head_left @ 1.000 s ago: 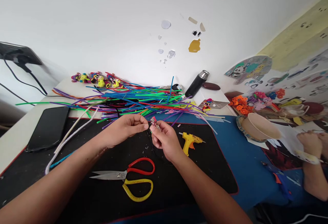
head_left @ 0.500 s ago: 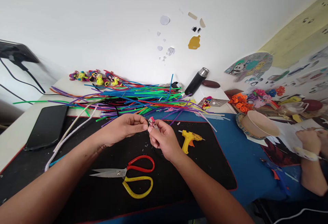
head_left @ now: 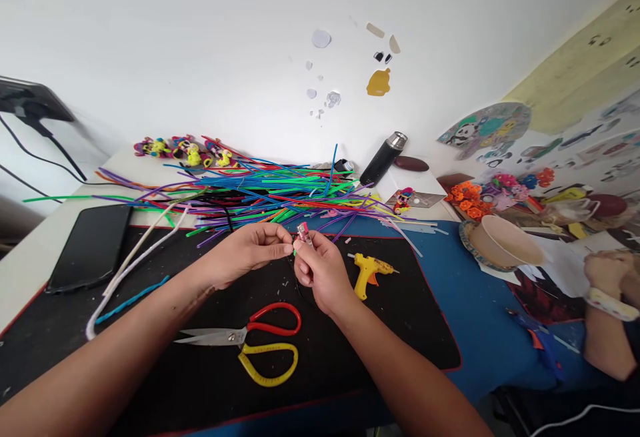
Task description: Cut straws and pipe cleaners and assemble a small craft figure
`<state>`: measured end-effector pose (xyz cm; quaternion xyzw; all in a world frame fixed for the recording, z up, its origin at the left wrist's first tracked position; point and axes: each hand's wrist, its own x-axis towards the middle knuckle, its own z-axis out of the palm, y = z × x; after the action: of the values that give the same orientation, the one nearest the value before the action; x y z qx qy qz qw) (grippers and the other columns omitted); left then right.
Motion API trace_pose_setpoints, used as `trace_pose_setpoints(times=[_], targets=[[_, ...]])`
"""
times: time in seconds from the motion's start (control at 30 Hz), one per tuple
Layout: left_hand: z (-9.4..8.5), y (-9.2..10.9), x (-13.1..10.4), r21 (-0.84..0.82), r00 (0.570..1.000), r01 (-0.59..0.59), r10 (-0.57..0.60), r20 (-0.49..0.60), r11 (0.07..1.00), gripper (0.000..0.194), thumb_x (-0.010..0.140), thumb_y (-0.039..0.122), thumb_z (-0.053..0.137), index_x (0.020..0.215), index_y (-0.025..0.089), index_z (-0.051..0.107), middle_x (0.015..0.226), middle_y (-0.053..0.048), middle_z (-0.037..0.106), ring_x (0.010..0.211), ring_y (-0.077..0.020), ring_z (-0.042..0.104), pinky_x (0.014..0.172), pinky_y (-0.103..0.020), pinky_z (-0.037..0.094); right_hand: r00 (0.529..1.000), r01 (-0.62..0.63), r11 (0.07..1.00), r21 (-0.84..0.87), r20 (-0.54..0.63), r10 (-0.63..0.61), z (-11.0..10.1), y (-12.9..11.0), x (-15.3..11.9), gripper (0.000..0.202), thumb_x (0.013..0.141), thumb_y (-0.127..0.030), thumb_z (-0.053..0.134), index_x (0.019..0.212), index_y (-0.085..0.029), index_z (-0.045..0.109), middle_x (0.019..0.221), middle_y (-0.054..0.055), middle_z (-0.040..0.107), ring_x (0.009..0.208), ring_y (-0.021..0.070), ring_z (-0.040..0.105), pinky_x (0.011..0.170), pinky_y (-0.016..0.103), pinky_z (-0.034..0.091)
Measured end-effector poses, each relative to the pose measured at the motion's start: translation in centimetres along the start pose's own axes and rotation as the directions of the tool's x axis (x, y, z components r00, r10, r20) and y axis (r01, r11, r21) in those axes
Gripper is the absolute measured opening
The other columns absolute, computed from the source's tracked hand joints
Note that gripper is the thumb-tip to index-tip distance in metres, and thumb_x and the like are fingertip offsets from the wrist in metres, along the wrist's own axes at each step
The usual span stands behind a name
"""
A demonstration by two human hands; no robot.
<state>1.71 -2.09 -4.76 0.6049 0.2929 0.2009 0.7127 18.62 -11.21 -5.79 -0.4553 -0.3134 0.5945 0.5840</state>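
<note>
My right hand (head_left: 323, 267) is wrapped round a lighter (head_left: 304, 231) with a pink top, held upright. My left hand (head_left: 257, 250) meets it fingertip to fingertip, thumb and forefinger pinched together. A tiny bit of green shows between the two hands; what the left fingers hold is mostly hidden. Below the hands, scissors (head_left: 243, 340) with one red and one yellow handle lie on the black mat (head_left: 340, 370). To the right of my right hand rests a yellow glue gun (head_left: 370, 273).
A heap of colourful pipe cleaners (head_left: 260, 190) spreads behind the hands. On the left are a phone (head_left: 90, 250) and a twisted blue pipe cleaner (head_left: 133, 299). A black thermos (head_left: 383, 160) leans by the wall. Another person's hand (head_left: 607, 273) works at the far right near a bowl (head_left: 515, 243).
The lighter has tipped more upright in my right hand. My left fingertips have shifted slightly right, and a bit of green now shows between the hands. More of the blue pipe cleaner is uncovered.
</note>
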Motion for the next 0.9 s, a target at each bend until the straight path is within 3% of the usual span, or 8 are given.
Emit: trace_pose_setpoints(times=[0.43, 0.77, 0.9], targets=[[-0.1, -0.1, 0.0, -0.118, 1.0, 0.004, -0.003, 0.003, 0.993, 0.049, 0.085, 0.062, 0.091, 0.091, 0.017, 0.073, 0.058, 0.011, 0.039, 0.049, -0.006, 0.022, 0.046, -0.023, 0.012, 1.0, -0.004, 1.0, 0.001, 0.024, 0.004, -0.1, 0.2, -0.1, 0.043, 0.086, -0.052, 0.088, 0.09, -0.022, 0.057, 0.056, -0.012, 0.049, 0.043, 0.005, 0.035, 0.043, 0.021, 0.02], [-0.5, 0.8, -0.3, -0.23, 0.998, 0.005, -0.018, -0.053, 0.973, 0.049, 0.078, 0.058, 0.097, 0.087, 0.017, 0.071, 0.053, 0.012, 0.038, 0.047, -0.0048, 0.02, 0.045, -0.021, 0.012, 0.997, -0.03, 1.0, 0.007, 0.075, 0.029, -0.7, -0.1, -0.8, 0.056, 0.089, -0.072, 0.084, 0.093, -0.018, 0.072, 0.058, -0.007, 0.056, 0.04, 0.0065, 0.043, 0.041, 0.022, 0.022], [-0.5, 1.0, -0.3, -0.246, 0.997, 0.018, -0.035, -0.063, 0.969, 0.051, 0.076, 0.058, 0.099, 0.086, 0.018, 0.069, 0.051, 0.012, 0.038, 0.046, -0.0047, 0.02, 0.045, -0.021, 0.013, 0.996, -0.04, 0.999, -0.01, 0.081, 0.04, -1.0, 0.0, -0.9, 0.055, 0.091, -0.072, 0.082, 0.092, -0.017, 0.073, 0.059, -0.006, 0.059, 0.04, 0.007, 0.046, 0.041, 0.022, 0.025]])
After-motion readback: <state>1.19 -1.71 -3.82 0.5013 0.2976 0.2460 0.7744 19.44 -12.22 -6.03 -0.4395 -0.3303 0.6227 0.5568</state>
